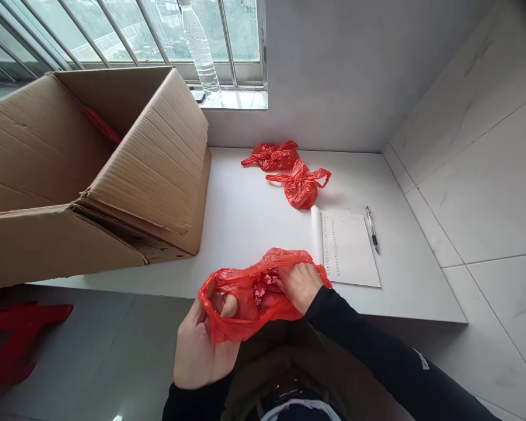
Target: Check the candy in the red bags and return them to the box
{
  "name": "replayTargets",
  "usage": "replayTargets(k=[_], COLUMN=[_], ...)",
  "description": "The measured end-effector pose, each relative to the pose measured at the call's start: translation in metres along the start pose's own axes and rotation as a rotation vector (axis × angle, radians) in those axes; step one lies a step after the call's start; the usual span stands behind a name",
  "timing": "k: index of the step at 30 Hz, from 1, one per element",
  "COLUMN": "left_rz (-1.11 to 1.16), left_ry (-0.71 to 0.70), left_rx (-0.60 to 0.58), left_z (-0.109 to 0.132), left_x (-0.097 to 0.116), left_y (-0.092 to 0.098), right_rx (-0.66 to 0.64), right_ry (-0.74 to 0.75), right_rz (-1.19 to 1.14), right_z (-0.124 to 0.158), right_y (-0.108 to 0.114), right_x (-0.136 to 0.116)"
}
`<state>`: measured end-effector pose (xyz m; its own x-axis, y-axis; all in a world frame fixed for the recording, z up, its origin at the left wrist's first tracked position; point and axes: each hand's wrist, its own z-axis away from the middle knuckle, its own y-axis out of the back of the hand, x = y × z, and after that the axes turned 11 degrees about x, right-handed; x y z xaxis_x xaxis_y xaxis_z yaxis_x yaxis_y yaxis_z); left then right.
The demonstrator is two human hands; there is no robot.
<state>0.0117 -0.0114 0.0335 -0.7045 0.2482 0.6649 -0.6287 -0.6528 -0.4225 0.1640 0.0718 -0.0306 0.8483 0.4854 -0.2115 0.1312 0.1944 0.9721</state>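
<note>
Left hand (204, 345): grip clamped on rim of red bag (241, 316).
Right hand (298, 285): fingers closed inside bag's opening.
Surface (245, 222): two tied bags (300, 186), paper (348, 248), pen (372, 229), box (92, 175).

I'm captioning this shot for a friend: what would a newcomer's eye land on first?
The open red bag, gripped by the left hand and right hand at the near edge of the white table, stands out first. A big open cardboard box fills the left; two knotted red bags sit farther back, beside a printed sheet.
</note>
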Motion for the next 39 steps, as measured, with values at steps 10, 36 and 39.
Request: replayTargets(k=[10,36,39], left_rz=[0.058,-0.067,-0.087], left_ry=[-0.034,0.024,-0.004], left_rx=[-0.036,-0.202,-0.216], left_z=[-0.004,0.003,0.001], left_x=[-0.001,-0.009,-0.01], left_y=[-0.006,-0.013,-0.012], right_rx=[-0.082,0.077,0.154], right_ry=[-0.006,-0.149,-0.187], right_rz=[0.042,0.119,0.095], right_z=[0.009,0.032,0.033], right_y=[0.005,0.013,0.015], right_x=[0.001,0.044,0.043])
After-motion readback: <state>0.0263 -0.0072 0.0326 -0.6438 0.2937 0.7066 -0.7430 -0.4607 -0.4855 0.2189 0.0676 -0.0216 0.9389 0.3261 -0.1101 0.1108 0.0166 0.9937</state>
